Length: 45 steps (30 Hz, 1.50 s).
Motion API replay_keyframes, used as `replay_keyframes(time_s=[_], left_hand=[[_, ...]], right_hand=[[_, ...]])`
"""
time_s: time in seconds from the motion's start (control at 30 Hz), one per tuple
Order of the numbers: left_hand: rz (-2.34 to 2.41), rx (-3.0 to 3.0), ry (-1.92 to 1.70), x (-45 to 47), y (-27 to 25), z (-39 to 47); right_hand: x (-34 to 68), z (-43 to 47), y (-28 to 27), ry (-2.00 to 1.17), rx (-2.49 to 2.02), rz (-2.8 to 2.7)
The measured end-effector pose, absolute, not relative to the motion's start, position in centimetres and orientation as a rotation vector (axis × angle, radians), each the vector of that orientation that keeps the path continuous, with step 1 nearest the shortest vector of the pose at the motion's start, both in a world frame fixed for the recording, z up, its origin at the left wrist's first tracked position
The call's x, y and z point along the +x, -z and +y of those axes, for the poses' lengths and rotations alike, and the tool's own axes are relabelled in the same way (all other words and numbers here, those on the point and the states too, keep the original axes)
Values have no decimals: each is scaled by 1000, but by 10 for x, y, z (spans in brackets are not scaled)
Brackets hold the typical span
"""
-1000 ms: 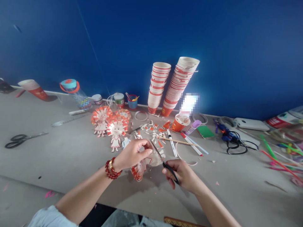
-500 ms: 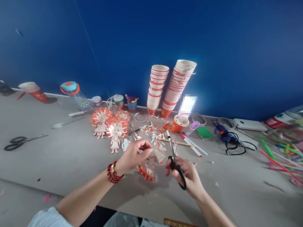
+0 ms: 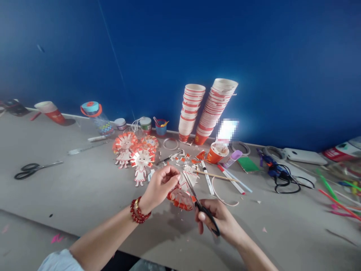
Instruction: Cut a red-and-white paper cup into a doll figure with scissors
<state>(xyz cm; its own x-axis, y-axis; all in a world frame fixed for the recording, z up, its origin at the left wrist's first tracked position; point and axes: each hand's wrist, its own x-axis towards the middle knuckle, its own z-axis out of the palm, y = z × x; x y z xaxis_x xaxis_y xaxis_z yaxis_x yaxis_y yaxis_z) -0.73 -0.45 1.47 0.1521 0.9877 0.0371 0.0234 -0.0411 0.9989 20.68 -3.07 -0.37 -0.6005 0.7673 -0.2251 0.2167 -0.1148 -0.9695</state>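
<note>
My left hand (image 3: 161, 187), with a red bead bracelet at the wrist, pinches a white paper cutout (image 3: 186, 180) with red zigzag lines. My right hand (image 3: 218, 218) grips black-handled scissors (image 3: 207, 215), their blades pointing up and left against the cutout. How far apart the blades are is hard to make out. An orange-fringed paper piece (image 3: 180, 201) hangs below the cutout, just above the table. To the left lie finished-looking paper dolls, including one with a fringed head and a red-trimmed dress (image 3: 140, 171).
Paper scraps (image 3: 184, 156) litter the table beyond my hands. Two tall paper cup stacks (image 3: 189, 113) lean by the blue wall. A pen (image 3: 208, 177), a curled white strip (image 3: 225, 202) and a glue gun (image 3: 275, 167) lie rightward; spare scissors (image 3: 36, 168) rest at left.
The scissors have swung left, and their blades now meet the cutout. A curled white strip shows on the table to the right. The whole view has shifted slightly.
</note>
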Motion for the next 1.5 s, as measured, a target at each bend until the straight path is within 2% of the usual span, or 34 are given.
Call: replay_keyframes(time_s=[0.27,1.07,1.2,1.4,1.5], left_hand=[[1064,1305,-1112,-6,-13,-5],[1032,1325,-1085,-3,-12,-8],[1086,1375,-1067,-6,-14,-7],[1100,1470,-1084,-10,-18,-3],[1092,1514,-1076,-10,-17,-3]], right_hand=[[207,-30,7,-1708,-1078,-1771],[206,-28,16,-1832,-982,-1709],[209,-29,12,-1671,-1108,-1771],[218,-24,4,-1168,-1314,-1942],[219,-23,0,-1150,-1313,-1990]])
